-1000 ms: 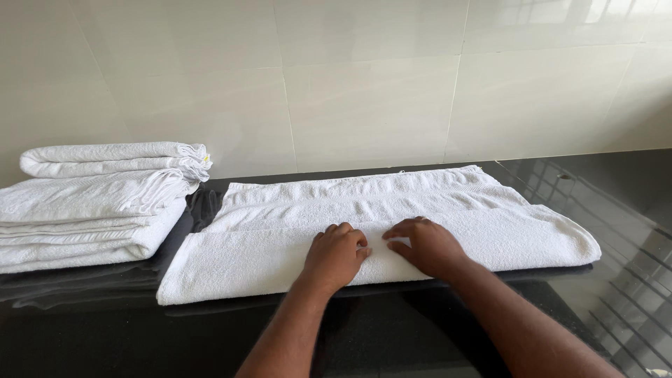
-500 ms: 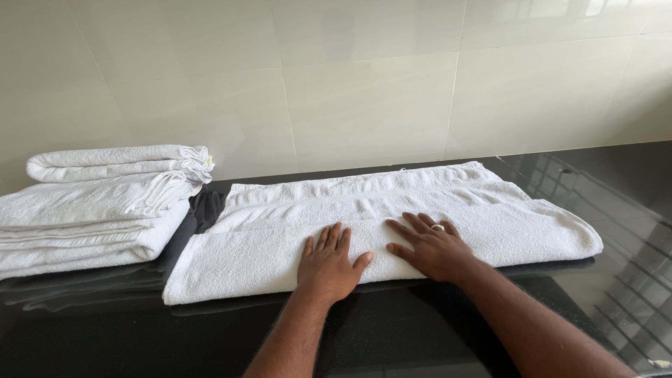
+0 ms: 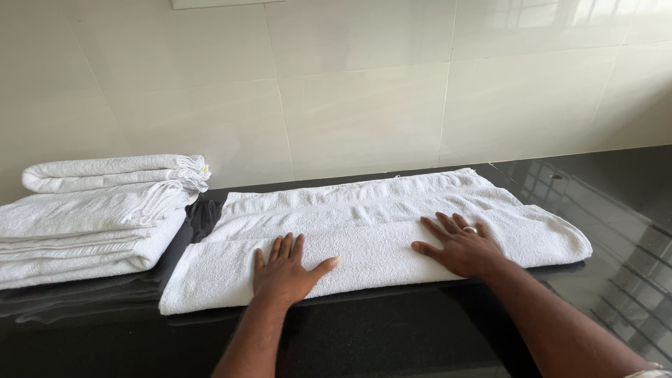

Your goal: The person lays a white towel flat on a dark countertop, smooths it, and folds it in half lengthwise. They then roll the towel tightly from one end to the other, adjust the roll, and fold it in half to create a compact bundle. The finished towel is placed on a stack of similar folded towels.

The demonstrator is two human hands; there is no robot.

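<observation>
Your left hand (image 3: 285, 271) lies flat, fingers spread, palm down on the white towel (image 3: 378, 234), near its front-left part. Your right hand (image 3: 458, 246) is also flat and spread, w/ a ring (image 3: 470, 229) on one finger, pressing the towel's front-right part. The towel lies folded lengthwise on the black desk (image 3: 392, 336). A stack of folded towels (image 3: 91, 217) sits just beside it, left.

We see no pkgs, signs or screens here. Only label-like thing: a tiny yellowish tag (image 3: 206, 170) at the right end of the top folded towel (image 3: 112, 171) on the stack at left, near the tiled wall. It's too small for us to tell its shape or any print.
</observation>
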